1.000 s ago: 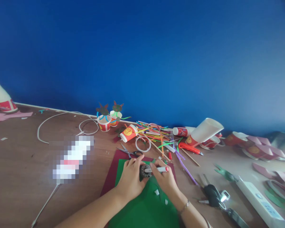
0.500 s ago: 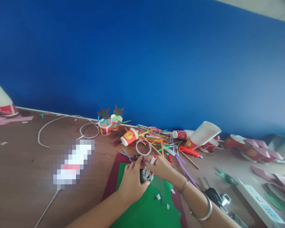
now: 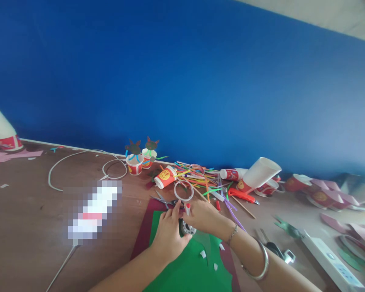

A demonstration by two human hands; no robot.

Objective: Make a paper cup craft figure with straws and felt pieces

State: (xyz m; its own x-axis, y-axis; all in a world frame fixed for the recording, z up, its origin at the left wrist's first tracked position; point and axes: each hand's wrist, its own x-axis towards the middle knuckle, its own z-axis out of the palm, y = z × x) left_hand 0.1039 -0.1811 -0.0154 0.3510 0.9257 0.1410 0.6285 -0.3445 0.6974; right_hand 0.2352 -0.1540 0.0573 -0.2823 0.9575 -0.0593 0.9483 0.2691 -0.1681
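Note:
My left hand (image 3: 169,236) curls its fingers and thumb round a tape roll (image 3: 187,228) with a pale, slotted core. That roll rests on green paper (image 3: 182,269), which lies over a maroon sheet (image 3: 142,228). A white marker with a red end (image 3: 187,209) is gripped in my right hand (image 3: 203,216), close above the roll; its lower end is hidden, so I cannot tell if it touches. Scissors (image 3: 163,200) lie with blades apart just beyond my left fingers. Small white scraps (image 3: 203,254) are on the green paper.
Coloured sticks (image 3: 197,175), a white ring (image 3: 183,191) and an orange cutter (image 3: 242,196) lie beyond my hands. Two red cups with paper figures (image 3: 135,165) stand near the blue wall. To the right is a power strip (image 3: 330,259); to the left, a white cable (image 3: 53,172).
My right hand has shifted slightly left over the tape roll, and the marker now stands more upright. My left hand keeps its place round the roll.

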